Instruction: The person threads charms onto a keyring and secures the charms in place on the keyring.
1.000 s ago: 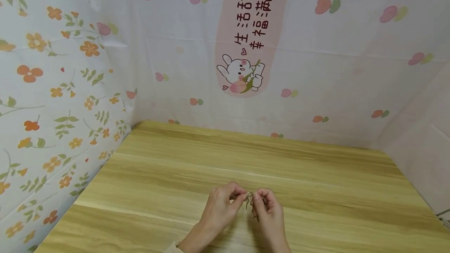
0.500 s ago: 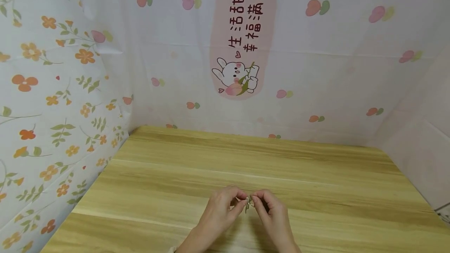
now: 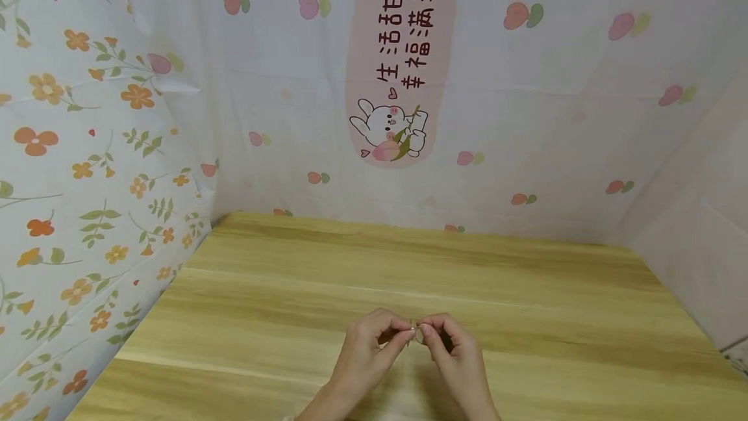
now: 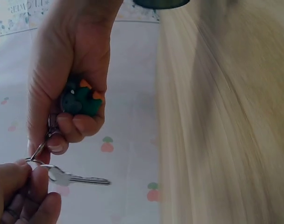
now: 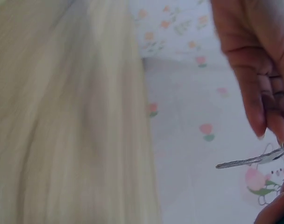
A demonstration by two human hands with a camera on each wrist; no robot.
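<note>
My left hand (image 4: 79,51) curls its fingers round a small green dinosaur figure (image 4: 83,100) with orange spikes, a keychain charm. Its thumb and index finger reach down to the metal link that joins the charm to a key ring (image 4: 35,161). From the other side, my right hand (image 3: 458,359) pinches that ring. A silver key (image 4: 81,178) hangs on it, its blade pointing towards the table; the right wrist view shows the key (image 5: 247,162) too. In the head view the fingertips meet above the table and hide most of the charm.
A light wood-grain table (image 3: 263,317) lies under both hands. Printed cloth (image 3: 280,83) stands behind it, and flowered cloth (image 3: 87,167) on the left. A dark round object (image 4: 160,3) is cut off at the left wrist view's top edge.
Both hands stay close together in nearly the same place. The ring now shows as a loop between the fingertips, and the hanging metal has turned. The head view has shifted slightly.
</note>
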